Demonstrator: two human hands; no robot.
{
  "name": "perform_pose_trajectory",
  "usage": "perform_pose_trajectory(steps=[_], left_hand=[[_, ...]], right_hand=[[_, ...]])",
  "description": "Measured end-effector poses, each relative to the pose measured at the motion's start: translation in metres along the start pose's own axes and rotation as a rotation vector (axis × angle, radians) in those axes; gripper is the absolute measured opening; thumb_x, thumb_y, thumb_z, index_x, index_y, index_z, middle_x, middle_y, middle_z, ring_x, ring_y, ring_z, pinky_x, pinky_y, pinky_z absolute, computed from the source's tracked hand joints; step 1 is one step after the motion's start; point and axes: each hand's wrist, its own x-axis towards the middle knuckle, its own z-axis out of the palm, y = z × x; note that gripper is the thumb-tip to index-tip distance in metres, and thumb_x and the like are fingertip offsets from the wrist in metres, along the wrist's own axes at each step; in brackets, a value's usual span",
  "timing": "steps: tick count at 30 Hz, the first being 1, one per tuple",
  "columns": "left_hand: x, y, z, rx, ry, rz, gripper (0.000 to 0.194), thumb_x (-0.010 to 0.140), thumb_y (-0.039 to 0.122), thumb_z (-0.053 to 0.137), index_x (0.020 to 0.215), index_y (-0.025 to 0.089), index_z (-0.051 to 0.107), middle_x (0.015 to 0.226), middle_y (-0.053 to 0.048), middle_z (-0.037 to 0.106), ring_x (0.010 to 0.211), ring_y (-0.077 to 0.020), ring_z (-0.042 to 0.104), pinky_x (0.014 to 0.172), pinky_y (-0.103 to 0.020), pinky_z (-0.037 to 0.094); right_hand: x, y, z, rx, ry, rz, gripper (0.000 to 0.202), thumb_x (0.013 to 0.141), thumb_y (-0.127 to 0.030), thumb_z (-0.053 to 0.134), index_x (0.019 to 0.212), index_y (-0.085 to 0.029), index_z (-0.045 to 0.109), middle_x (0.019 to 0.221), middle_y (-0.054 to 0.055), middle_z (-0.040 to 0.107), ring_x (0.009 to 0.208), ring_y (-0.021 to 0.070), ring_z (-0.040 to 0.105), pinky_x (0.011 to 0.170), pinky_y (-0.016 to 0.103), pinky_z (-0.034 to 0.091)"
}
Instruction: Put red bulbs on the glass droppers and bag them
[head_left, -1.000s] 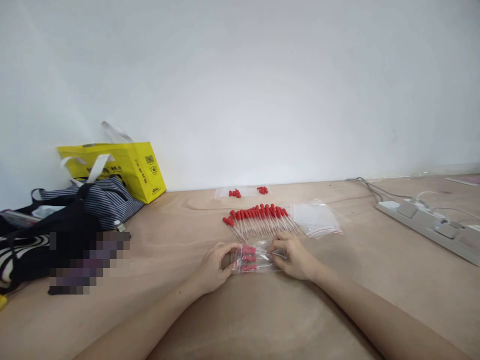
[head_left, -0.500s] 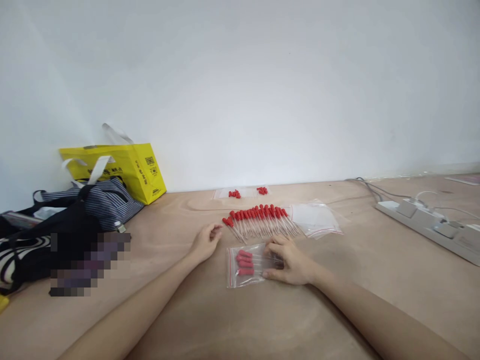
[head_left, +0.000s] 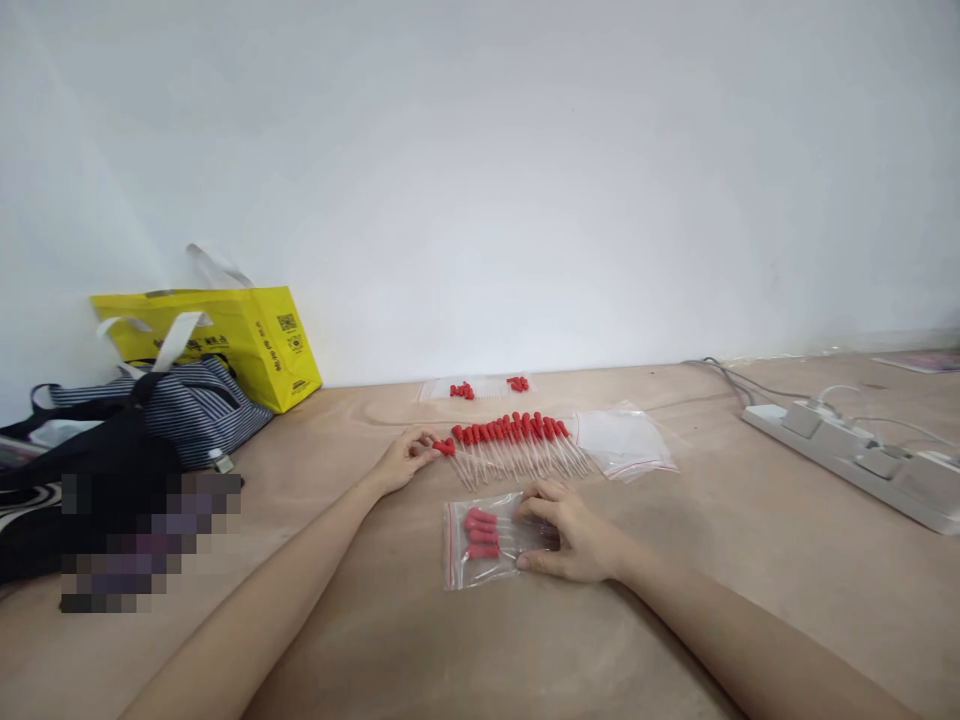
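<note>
My left hand is at the left end of a row of red-capped clear droppers, its thumb and fingers pinching the red cap of the endmost dropper. Nearer to me lies a clear zip bag with several red-capped droppers inside. My right hand rests with curved fingers on the right end of this bag, gripping it. Empty-looking clear bags lie flat to the right of the row.
Filled bags of red-capped droppers lie by the wall. At the left stand a yellow bag, a striped bag and a black bag. A white power strip with plugs and cables is at the right.
My left hand has moved up to the row and closed on the cap of the end dropper. My right hand stays at the bag. The view has shifted slightly.
</note>
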Motion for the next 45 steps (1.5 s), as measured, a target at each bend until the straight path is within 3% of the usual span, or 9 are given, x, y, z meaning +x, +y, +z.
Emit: perform_pose_trajectory(steps=[4,8,13,24,27,32,38,41,45], left_hand=[[-0.042,0.001,-0.025,-0.051,0.131,-0.071,0.031,0.069,0.046,0.053,0.081,0.018,0.05,0.079,-0.003,0.059,0.078,-0.0177,0.056,0.074,-0.032,0.046],[-0.096,0.017,-0.048,-0.085,0.199,-0.182,0.03,0.068,0.044,0.058,0.08,0.018,0.05,0.078,-0.003,0.06,0.079,-0.0179,0.058,0.074,-0.03,0.047],[-0.131,0.041,-0.051,-0.116,0.197,-0.3,0.031,0.061,0.045,0.064,0.074,0.019,0.054,0.072,-0.002,0.062,0.074,-0.0187,0.059,0.069,-0.029,0.049],[-0.13,0.052,-0.042,-0.197,0.149,-0.286,0.024,0.058,0.037,0.066,0.071,0.02,0.056,0.068,0.0,0.064,0.07,-0.0181,0.061,0.068,-0.028,0.05],[-0.131,0.061,-0.036,-0.172,0.056,-0.29,0.021,0.061,0.036,0.064,0.071,0.019,0.058,0.07,-0.001,0.064,0.069,-0.0179,0.06,0.065,-0.028,0.049],[-0.13,0.075,-0.024,-0.126,-0.094,-0.274,0.018,0.065,0.035,0.061,0.072,0.018,0.06,0.07,-0.001,0.064,0.068,-0.0167,0.059,0.063,-0.026,0.048],[-0.121,0.086,0.003,-0.145,-0.081,-0.284,0.018,0.065,0.034,0.062,0.07,0.017,0.062,0.065,-0.001,0.065,0.061,-0.0151,0.058,0.056,-0.024,0.046],[-0.114,0.088,0.013,-0.142,-0.114,-0.23,0.019,0.067,0.033,0.061,0.073,0.016,0.066,0.068,-0.003,0.067,0.063,-0.0156,0.058,0.059,-0.025,0.046],[-0.106,0.09,0.015,-0.039,-0.208,-0.057,0.019,0.073,0.03,0.055,0.078,0.019,0.07,0.072,-0.004,0.066,0.07,-0.0165,0.057,0.067,-0.027,0.044]], right_hand=[[0.0,0.0,-0.001,-0.003,-0.002,0.005,0.041,0.066,-0.044,0.063,0.098,-0.019,0.055,0.095,0.006,0.053,0.088,0.0204,0.047,0.077,0.034,0.037],[0.0,0.002,0.001,-0.002,0.0,-0.001,0.041,0.066,-0.045,0.062,0.098,-0.019,0.055,0.095,0.006,0.053,0.088,0.0208,0.047,0.078,0.035,0.037],[-0.001,0.003,0.003,0.008,0.011,-0.006,0.041,0.067,-0.045,0.062,0.097,-0.019,0.055,0.097,0.007,0.052,0.089,0.0207,0.048,0.079,0.035,0.037],[-0.001,0.003,0.002,0.003,-0.003,0.001,0.041,0.067,-0.045,0.062,0.097,-0.018,0.056,0.098,0.007,0.052,0.089,0.0205,0.047,0.079,0.036,0.037],[-0.001,0.003,0.003,-0.007,0.011,-0.008,0.042,0.066,-0.047,0.062,0.097,-0.018,0.056,0.098,0.007,0.052,0.09,0.0208,0.047,0.08,0.036,0.036],[-0.001,0.003,0.006,0.007,0.015,0.001,0.045,0.066,-0.047,0.062,0.101,-0.019,0.055,0.099,0.007,0.052,0.091,0.0206,0.047,0.08,0.036,0.037],[-0.001,0.002,0.008,0.021,0.021,0.014,0.044,0.067,-0.046,0.062,0.102,-0.02,0.054,0.099,0.007,0.052,0.092,0.0204,0.048,0.081,0.035,0.037],[-0.001,0.002,0.008,0.027,0.024,0.01,0.045,0.067,-0.046,0.062,0.103,-0.02,0.054,0.1,0.007,0.052,0.092,0.0204,0.048,0.08,0.035,0.038],[-0.001,0.003,0.008,0.037,0.023,-0.001,0.049,0.067,-0.046,0.061,0.107,-0.019,0.053,0.102,0.008,0.051,0.093,0.0206,0.048,0.08,0.035,0.038]])
